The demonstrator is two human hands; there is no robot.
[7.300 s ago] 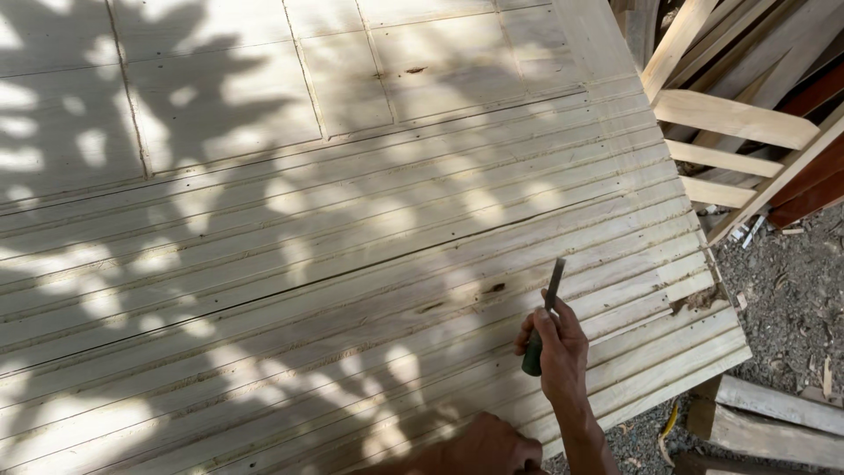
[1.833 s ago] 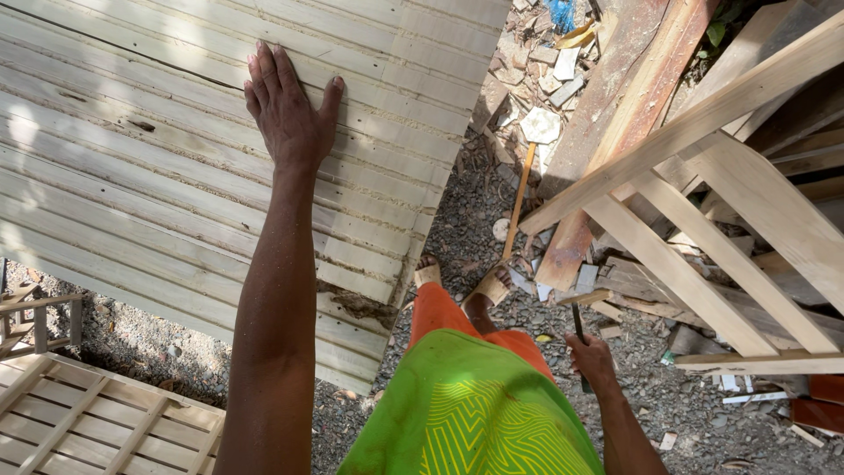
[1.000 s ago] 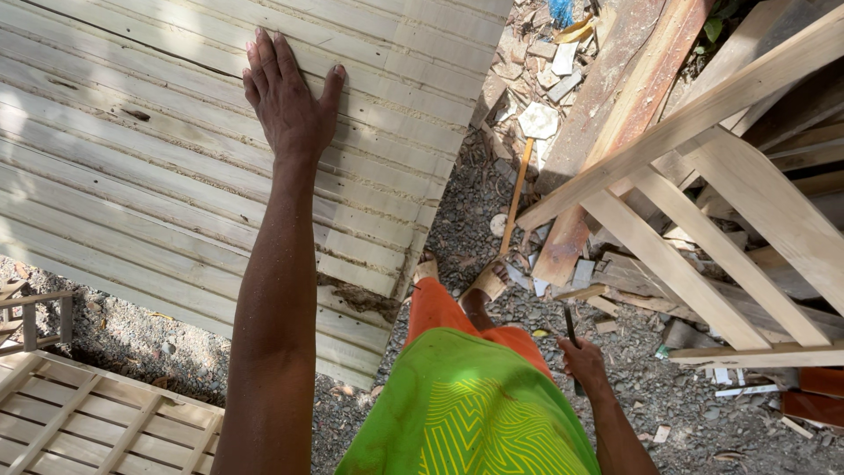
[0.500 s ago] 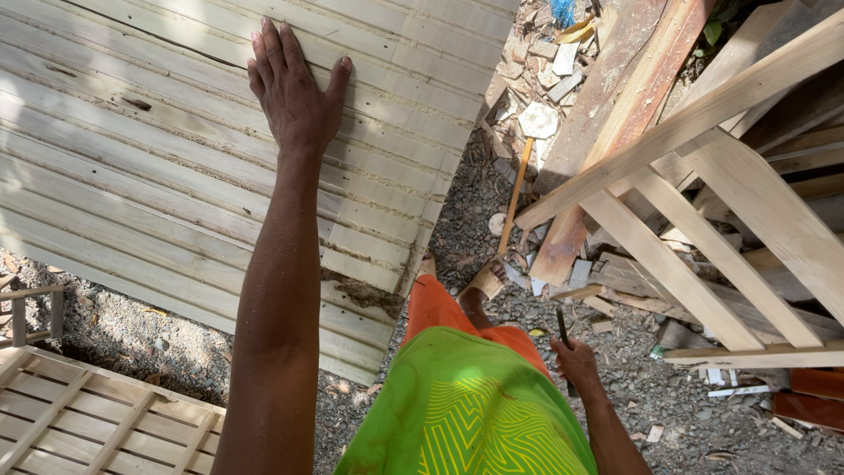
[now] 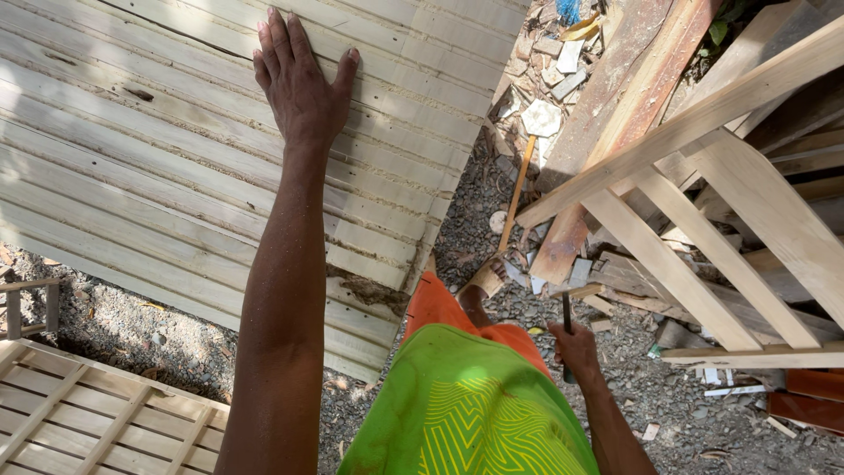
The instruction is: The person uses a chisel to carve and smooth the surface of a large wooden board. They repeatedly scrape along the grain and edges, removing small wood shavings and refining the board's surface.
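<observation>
My left hand (image 5: 303, 84) lies flat, fingers spread, on a large pale panel of grooved wooden boards (image 5: 132, 167). The arm stretches straight out to it. My right hand (image 5: 576, 347) hangs low by my side, closed around a thin dark tool (image 5: 567, 317) whose shaft points upward. I wear a green shirt and orange shorts, and one foot shows on the gravel below the panel's edge.
A slatted frame of pale timber (image 5: 703, 211) leans at the right. Another slatted wooden frame (image 5: 79, 413) lies at the lower left. Gravel ground (image 5: 492, 202) is littered with offcuts, a thin stick and a reddish plank (image 5: 615, 114).
My left hand has stayed flat on the panel, shifting slightly up it. My right hand with the tool stays low by my side, moved only slightly against the gravel.
</observation>
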